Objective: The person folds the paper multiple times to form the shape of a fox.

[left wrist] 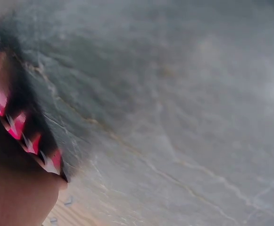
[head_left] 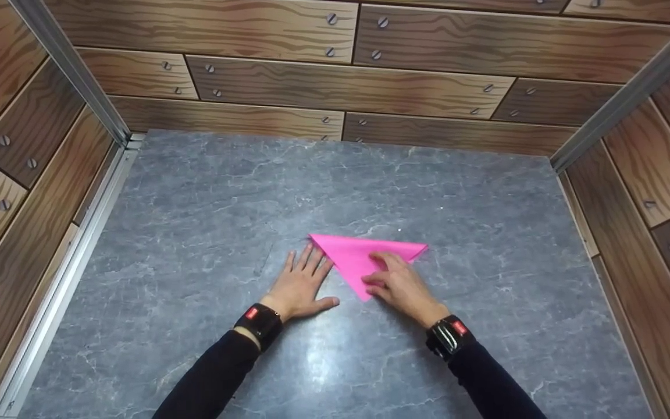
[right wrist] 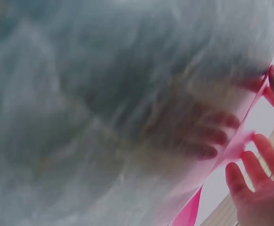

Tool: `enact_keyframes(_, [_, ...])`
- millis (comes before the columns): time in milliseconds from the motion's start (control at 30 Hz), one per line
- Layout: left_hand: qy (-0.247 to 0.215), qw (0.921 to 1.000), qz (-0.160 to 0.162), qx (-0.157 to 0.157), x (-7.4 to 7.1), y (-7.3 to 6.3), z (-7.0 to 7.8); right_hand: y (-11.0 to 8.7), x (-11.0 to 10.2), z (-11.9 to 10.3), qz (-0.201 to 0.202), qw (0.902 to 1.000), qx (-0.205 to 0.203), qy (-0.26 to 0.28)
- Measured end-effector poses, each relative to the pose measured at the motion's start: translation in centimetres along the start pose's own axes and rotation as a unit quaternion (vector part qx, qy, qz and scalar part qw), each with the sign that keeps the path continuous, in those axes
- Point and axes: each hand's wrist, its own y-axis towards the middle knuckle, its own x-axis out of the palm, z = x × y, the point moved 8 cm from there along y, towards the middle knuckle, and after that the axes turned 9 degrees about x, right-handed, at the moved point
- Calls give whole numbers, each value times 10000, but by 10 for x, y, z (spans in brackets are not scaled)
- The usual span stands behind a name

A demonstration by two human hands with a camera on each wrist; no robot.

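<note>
A pink sheet of paper [head_left: 346,251], folded into a triangle, lies on the grey marbled tabletop with its long edge at the far side and a corner pointing at the person. My left hand [head_left: 300,286] rests flat beside it, fingers spread and thumb out, index fingertip right at the paper's left edge. Over the lower right part of the paper is my right hand [head_left: 400,285], its fingers loosely bent and fingertips at the pink surface. In the right wrist view, the fingers [right wrist: 257,169] are apart near a pink edge of the paper [right wrist: 189,211].
The tabletop [head_left: 207,192] is bounded by wood-print panels [head_left: 346,87] at the back and both sides. Metal posts [head_left: 73,64] stand at the back corners. A pale metal rail [head_left: 67,273] runs along the left edge. Black bands [head_left: 260,326] are worn on both wrists.
</note>
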Motion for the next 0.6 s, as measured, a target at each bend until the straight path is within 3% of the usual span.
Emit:
enact_keyframes(167, [-53, 10000, -69, -30, 0, 0, 1, 0, -1, 3, -239, 9995, -166, 119])
enact_keyframes(400, [4, 10000, -7, 19, 4, 1, -1, -3, 5, 10, -708, 9968, 260, 254])
enact_keyframes(600, [79, 9999, -84, -29, 9, 2, -3, -4, 7, 8, -686, 9969, 328, 189])
